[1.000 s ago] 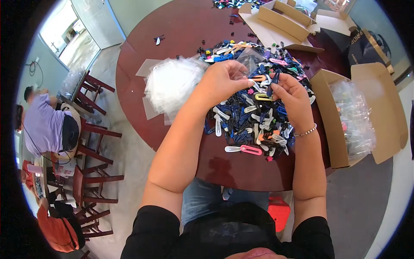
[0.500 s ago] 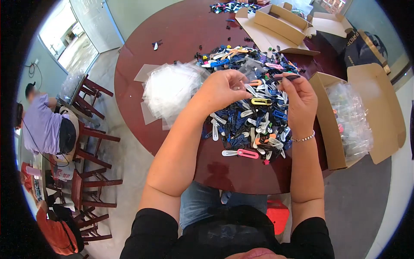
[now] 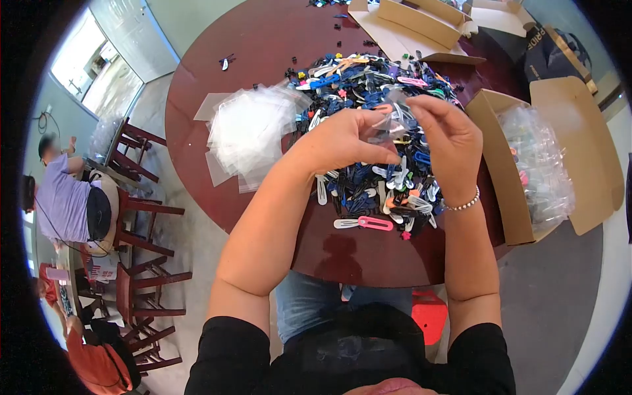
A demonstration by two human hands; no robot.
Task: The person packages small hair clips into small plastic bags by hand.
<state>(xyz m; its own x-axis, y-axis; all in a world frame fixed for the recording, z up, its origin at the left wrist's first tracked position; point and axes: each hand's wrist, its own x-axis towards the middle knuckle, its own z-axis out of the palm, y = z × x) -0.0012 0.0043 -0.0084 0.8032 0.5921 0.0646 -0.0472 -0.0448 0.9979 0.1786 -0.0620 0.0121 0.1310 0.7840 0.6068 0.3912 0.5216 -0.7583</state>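
Observation:
In the head view, my left hand point(image 3: 345, 141) pinches a small clear plastic bag point(image 3: 396, 124) between thumb and fingers, above the pile. My right hand point(image 3: 453, 141) is at the bag's right edge, its thumb and fingertips closed on the plastic. Glare and the fingers hide what the bag contains. Beneath both hands spreads a heap of hair clips point(image 3: 359, 191), mostly navy, black and white with some orange and pink. A pink hair clip point(image 3: 376, 224) lies at the heap's near edge. Left of my left hand is a stack of clear flat bags point(image 3: 247, 131).
An open cardboard box point(image 3: 497, 164) on the right holds filled plastic bags point(image 3: 536, 171). Another opened carton point(image 3: 421, 26) lies at the table's far side. A few small clips point(image 3: 226, 62) sit far left. Two people point(image 3: 66, 191) sit at left beside wooden stools point(image 3: 148, 289).
My right hand has moved its fingertips to the bag; the dark clip it held is no longer visible. My left hand now holds the bag more openly in view. The whole view has shifted slightly.

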